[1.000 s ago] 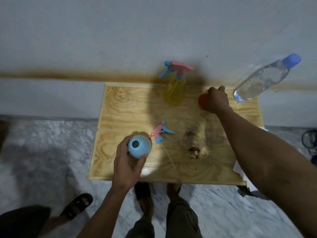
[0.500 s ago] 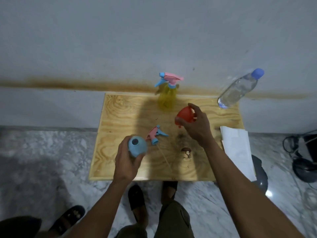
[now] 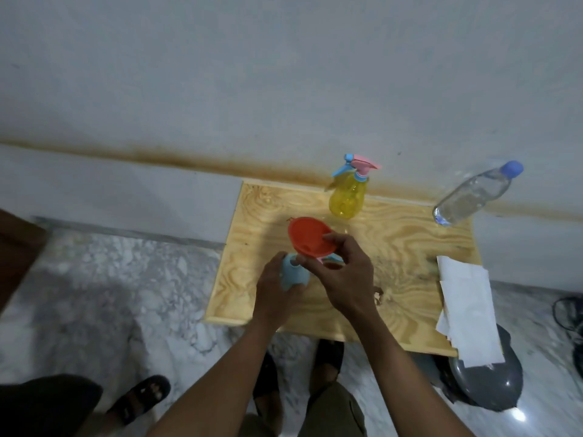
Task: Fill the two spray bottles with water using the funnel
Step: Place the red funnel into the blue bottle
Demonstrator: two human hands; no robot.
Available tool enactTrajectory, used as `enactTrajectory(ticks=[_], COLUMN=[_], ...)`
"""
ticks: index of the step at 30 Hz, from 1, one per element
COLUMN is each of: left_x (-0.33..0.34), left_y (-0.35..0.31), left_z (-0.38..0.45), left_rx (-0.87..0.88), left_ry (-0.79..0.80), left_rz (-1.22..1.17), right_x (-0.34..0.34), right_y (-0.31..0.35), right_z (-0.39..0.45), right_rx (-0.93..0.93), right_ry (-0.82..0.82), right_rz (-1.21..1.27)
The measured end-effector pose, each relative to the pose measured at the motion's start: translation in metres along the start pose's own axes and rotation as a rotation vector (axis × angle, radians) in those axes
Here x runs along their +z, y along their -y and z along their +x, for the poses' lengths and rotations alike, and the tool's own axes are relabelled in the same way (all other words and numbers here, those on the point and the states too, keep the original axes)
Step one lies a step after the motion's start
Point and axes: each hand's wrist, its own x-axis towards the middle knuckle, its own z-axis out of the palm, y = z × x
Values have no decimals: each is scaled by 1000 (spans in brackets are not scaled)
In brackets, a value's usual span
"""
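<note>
At table (image 3: 268, 203) centre: our left hand (image 3: 273, 294) is wrapping the uncapped blue bottle (image 3: 293, 274), steadying its neck; our right hand (image 3: 344, 275) is pinching the red funnel (image 3: 307, 233) rim, spout nearing the opening. Yellow bottle (image 3: 347, 197) capped at twelve o'clock; water bottle (image 3: 473, 193) at two.

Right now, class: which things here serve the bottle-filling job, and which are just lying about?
For the job: red funnel, blue spray bottle, yellow spray bottle, water bottle, loose spray head.

Lying about: white paper, grey object on the floor.
</note>
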Motion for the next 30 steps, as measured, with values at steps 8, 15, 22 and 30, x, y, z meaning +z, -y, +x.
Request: enactTrajectory(ticks=[8,15,22,30], left_x=[1,2,1,0], left_y=[0,4,7,11], left_z=[4,4,6,4], left_rx=[21,24,12,-38], left_ry=[10,-1,-20,5], left_rz=[-13,13,23,-21], right_x=[11,11,14,-9], right_y=[-18,-17,-15,-21], right_z=[-7,-12,-13,-21], right_rx=[-33,-78,-60,42], right_ry=[82,145,179,125], right_rz=[-105,-131,-168,-151])
